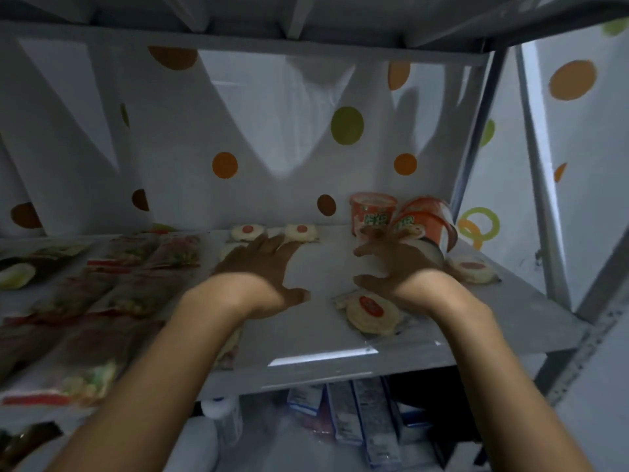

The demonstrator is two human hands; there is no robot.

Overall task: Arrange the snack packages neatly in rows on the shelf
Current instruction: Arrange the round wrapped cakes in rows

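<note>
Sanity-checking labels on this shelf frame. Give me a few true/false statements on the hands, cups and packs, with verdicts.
1. The left hand and right hand reach over the shelf with fingers spread, gripping nothing. True.
2. All the orange cups stand upright. False: one upright cup stands at the back; the tipped cups lie over beside it.
3. Flat packets cover the shelf's left part. True.
4. The round red-dot packs sit in one stack. False: the round packs lie apart, flat on the shelf.
</note>
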